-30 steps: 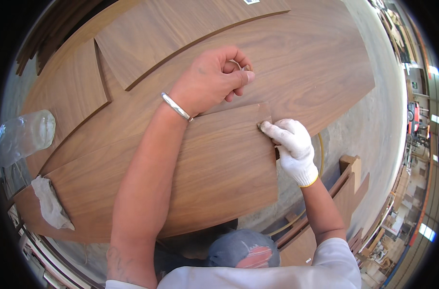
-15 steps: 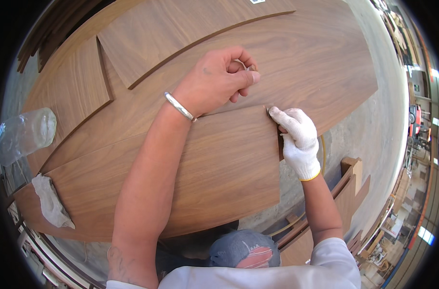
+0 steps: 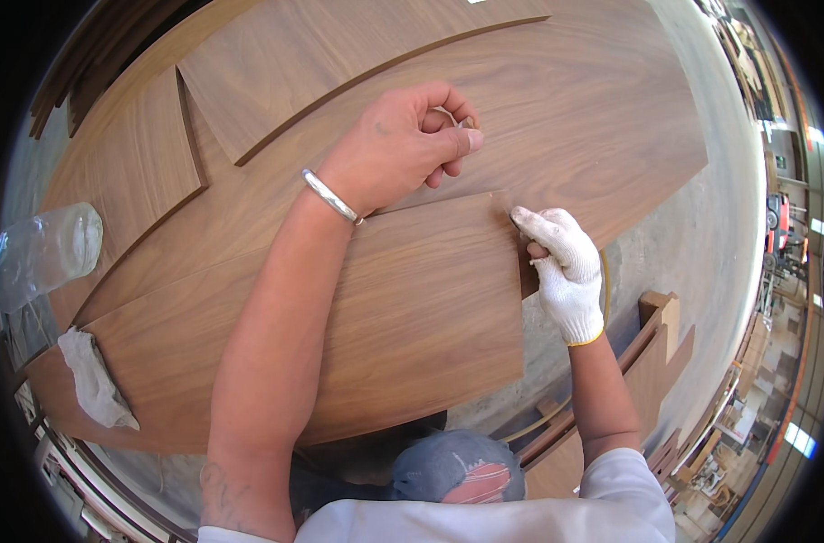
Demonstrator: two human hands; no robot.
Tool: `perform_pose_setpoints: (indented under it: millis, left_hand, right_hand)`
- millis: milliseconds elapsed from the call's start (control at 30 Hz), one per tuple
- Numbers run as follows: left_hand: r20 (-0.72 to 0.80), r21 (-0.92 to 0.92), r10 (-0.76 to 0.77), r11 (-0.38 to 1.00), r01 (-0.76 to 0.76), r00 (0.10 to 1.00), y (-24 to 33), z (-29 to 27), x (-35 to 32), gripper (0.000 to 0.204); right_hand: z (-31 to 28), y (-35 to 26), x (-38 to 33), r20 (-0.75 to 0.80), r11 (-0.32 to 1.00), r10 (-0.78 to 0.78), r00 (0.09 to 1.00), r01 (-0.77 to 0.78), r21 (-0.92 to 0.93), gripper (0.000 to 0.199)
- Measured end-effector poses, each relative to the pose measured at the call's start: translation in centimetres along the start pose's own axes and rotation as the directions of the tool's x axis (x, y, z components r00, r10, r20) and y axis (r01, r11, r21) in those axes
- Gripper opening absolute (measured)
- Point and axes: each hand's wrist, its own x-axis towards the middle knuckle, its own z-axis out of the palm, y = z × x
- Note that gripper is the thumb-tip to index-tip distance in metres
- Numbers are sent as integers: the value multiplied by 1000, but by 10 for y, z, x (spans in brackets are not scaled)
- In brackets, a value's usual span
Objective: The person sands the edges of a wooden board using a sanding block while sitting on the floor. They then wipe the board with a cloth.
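My left hand (image 3: 407, 140), bare with a silver bangle at the wrist, is raised over the wooden panels. Its fingers pinch a small brownish thing (image 3: 469, 122), too small to name. Below it lies a brown wood-grain panel (image 3: 421, 299). Just off that panel's far right corner is my right hand (image 3: 566, 258), in a white knitted glove. Its fingers are curled closed; whatever they hold is hidden, and a faint blur shows between the fingertips and the corner.
Under the near panel is a large wood-grain sheet (image 3: 602, 118), with two more boards (image 3: 339, 72) (image 3: 140, 154) on it. At left are a clear plastic jug (image 3: 54, 249) and a crumpled grey cloth (image 3: 95, 380). Stacked boards (image 3: 647, 380) stand at lower right.
My right hand has moved slightly right and toward me, away from the panel's corner. My left hand has shifted a little to the left, keeping its pinch.
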Motion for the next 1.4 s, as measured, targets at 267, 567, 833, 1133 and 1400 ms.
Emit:
perform_pose_setpoints:
  millis: [267,567,833,1133,1400]
  left_hand:
    - [-1,17,3,1000,-3,1000,0,-1,0,18]
    - [4,8,5,1000,-5,1000,1,-1,0,18]
    - [12,15,-9,1000,9,1000,-1,-3,0,17]
    - [21,9,-7,1000,7,1000,0,-2,0,13]
    - [19,38,-10,999,9,1000,3,-1,-2,14]
  right_hand:
    - [4,-7,19,31,997,4,1000,-2,-80,58]
    - [7,-7,22,43,974,-118,992,124,-192,63]
    - [-1,-16,19,55,914,343,938,-347,210,47]
    - [-3,-17,21,55,879,410,911,-410,242,33]
    - [1,-11,22,19,993,117,993,-117,-10,37]
